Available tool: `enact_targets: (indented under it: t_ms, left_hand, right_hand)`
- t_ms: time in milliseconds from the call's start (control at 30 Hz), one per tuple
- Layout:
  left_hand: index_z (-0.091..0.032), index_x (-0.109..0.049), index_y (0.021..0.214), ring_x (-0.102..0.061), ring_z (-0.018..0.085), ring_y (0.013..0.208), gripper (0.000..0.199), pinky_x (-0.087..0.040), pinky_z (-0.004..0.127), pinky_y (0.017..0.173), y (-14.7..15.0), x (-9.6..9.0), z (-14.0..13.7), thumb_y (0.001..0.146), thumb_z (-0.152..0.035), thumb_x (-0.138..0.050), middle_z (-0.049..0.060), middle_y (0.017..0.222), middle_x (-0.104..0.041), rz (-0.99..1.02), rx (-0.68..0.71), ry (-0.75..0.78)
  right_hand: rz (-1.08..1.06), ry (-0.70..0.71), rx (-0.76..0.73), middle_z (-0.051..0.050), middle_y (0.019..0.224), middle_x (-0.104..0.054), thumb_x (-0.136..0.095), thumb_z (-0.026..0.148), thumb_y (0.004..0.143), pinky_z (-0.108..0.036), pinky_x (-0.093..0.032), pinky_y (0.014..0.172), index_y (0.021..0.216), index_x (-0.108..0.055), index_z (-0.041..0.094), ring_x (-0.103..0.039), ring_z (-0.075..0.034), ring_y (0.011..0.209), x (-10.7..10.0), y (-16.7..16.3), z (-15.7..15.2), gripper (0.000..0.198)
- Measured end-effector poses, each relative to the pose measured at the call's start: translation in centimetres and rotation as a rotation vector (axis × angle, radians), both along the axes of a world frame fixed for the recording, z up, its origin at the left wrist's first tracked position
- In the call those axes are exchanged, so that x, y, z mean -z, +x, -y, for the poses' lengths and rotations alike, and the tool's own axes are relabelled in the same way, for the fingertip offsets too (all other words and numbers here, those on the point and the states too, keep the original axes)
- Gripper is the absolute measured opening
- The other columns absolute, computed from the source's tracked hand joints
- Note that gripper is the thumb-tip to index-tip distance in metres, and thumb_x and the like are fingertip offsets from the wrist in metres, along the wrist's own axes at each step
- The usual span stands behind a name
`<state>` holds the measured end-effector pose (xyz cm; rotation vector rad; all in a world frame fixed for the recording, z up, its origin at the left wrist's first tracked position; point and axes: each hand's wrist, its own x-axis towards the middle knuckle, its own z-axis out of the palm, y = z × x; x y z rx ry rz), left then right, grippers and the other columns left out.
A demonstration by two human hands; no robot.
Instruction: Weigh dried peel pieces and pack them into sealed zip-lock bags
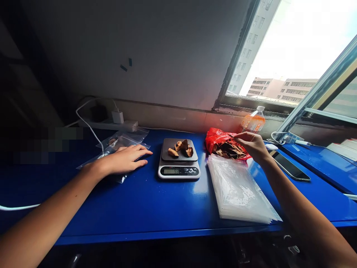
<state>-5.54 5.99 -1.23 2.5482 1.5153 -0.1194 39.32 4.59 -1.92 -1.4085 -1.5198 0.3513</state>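
Observation:
My left hand (124, 160) lies flat with fingers stretched out, resting over clear zip bags (122, 139) on the blue table, left of the kitchen scale (179, 171). Several curled brown pieces of dried peel (184, 146) sit on the scale's plate; its display is lit, the digits too small to read surely. Over on the right, my right hand (252, 144) pinches at a red plastic bag (216, 136) full of dark dried peel (230, 149). A thin brown bit of peel seems to be between its fingertips, partly hidden. A stack of clear plastic bags (240, 190) lies below the red bag.
A drink bottle (253, 120) with an orange label stands behind the red bag by the window. A phone (291, 165) lies at the right. Along the wall at the back left is a power strip (126, 124) with a white charger (117, 117) and cable.

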Motion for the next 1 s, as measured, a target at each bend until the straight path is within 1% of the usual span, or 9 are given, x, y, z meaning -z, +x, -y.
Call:
enact_targets:
  t_ms: [233,367,433,500,600,700,833,933,1000]
  left_hand:
    - [-0.029,-0.044,0.137,-0.034,0.027,0.133,0.053,-0.028,0.047,0.107,0.2,0.0,0.2,0.089,-0.048,-0.034,0.006,0.146,-0.039,-0.033,0.006,-0.001]
    - [-0.029,-0.043,0.137,-0.035,0.027,0.133,0.053,-0.027,0.046,0.108,0.2,-0.2,0.4,0.089,-0.047,-0.034,0.006,0.146,-0.039,-0.039,0.001,-0.018]
    - [-0.029,-0.044,0.137,-0.034,0.026,0.133,0.052,-0.026,0.046,0.108,0.1,-0.2,0.5,0.089,-0.047,-0.034,0.006,0.146,-0.039,-0.032,0.013,-0.018]
    - [-0.029,-0.044,0.137,-0.035,0.026,0.133,0.052,-0.026,0.047,0.108,0.0,-0.1,0.6,0.089,-0.047,-0.034,0.006,0.145,-0.040,-0.024,0.026,-0.015]
    - [-0.029,-0.044,0.137,-0.035,0.026,0.133,0.052,-0.027,0.046,0.108,-0.1,-0.2,0.7,0.090,-0.048,-0.034,0.006,0.145,-0.040,-0.017,0.033,-0.020]
    - [-0.029,-0.043,0.138,-0.034,0.026,0.134,0.052,-0.025,0.046,0.109,0.1,-0.5,1.0,0.090,-0.047,-0.034,0.006,0.146,-0.039,-0.039,0.019,-0.033]
    - [-0.029,-0.040,0.140,-0.033,0.028,0.134,0.054,-0.025,0.047,0.109,0.5,-0.7,1.1,0.089,-0.047,-0.034,0.006,0.148,-0.037,-0.065,0.009,-0.041]
    - [-0.029,-0.040,0.140,-0.033,0.029,0.134,0.055,-0.027,0.046,0.108,0.6,-0.6,1.0,0.089,-0.048,-0.034,0.006,0.148,-0.036,-0.061,0.011,-0.030]
    - [-0.029,-0.040,0.140,-0.034,0.028,0.134,0.054,-0.028,0.045,0.108,0.6,-0.5,0.9,0.089,-0.047,-0.034,0.005,0.148,-0.036,-0.062,0.005,-0.025]
  right_hand:
    - [0.649,0.133,-0.257,-0.004,0.075,-0.069,-0.057,0.037,0.081,-0.030,-0.049,0.060,0.079,-0.069,0.023,-0.063,-0.016,0.065,-5.7,-9.6,2.6,0.019]
    - [0.733,0.050,-0.507,0.000,0.076,-0.070,-0.057,0.029,0.083,-0.024,-0.046,0.054,0.084,-0.069,0.024,-0.063,-0.013,0.061,-5.9,-14.9,1.2,0.014]
    - [0.751,0.007,-0.523,0.000,0.077,-0.070,-0.058,0.028,0.083,-0.024,-0.046,0.054,0.086,-0.069,0.023,-0.063,-0.012,0.062,-5.5,-16.4,0.0,0.012]
    - [0.797,0.068,-0.487,-0.003,0.087,-0.070,-0.060,0.027,0.082,-0.026,-0.048,0.060,0.091,-0.069,0.023,-0.064,-0.014,0.070,-5.4,-16.9,-0.7,0.014]
    - [0.798,0.238,-0.386,-0.006,0.099,-0.066,-0.057,0.031,0.084,-0.029,-0.049,0.069,0.102,-0.068,0.022,-0.063,-0.016,0.080,-6.5,-16.0,0.1,0.022]
    - [0.718,0.237,-0.287,-0.005,0.092,-0.068,-0.054,0.035,0.086,-0.029,-0.048,0.068,0.099,-0.068,0.019,-0.063,-0.016,0.075,-7.9,-12.9,2.0,0.025]
    - [0.758,-0.052,-0.303,-0.006,0.086,-0.070,-0.050,0.039,0.086,-0.030,-0.048,0.066,0.088,-0.068,0.018,-0.064,-0.018,0.072,-7.2,-7.3,3.4,0.028]
    - [0.809,-0.244,-0.434,-0.006,0.093,-0.070,-0.050,0.039,0.086,-0.030,-0.049,0.069,0.091,-0.067,0.020,-0.064,-0.019,0.080,-4.4,-4.4,3.3,0.027]
    - [0.813,-0.303,-0.428,-0.006,0.096,-0.069,-0.050,0.037,0.087,-0.030,-0.049,0.071,0.095,-0.066,0.021,-0.063,-0.019,0.082,-2.3,-3.6,3.0,0.025]
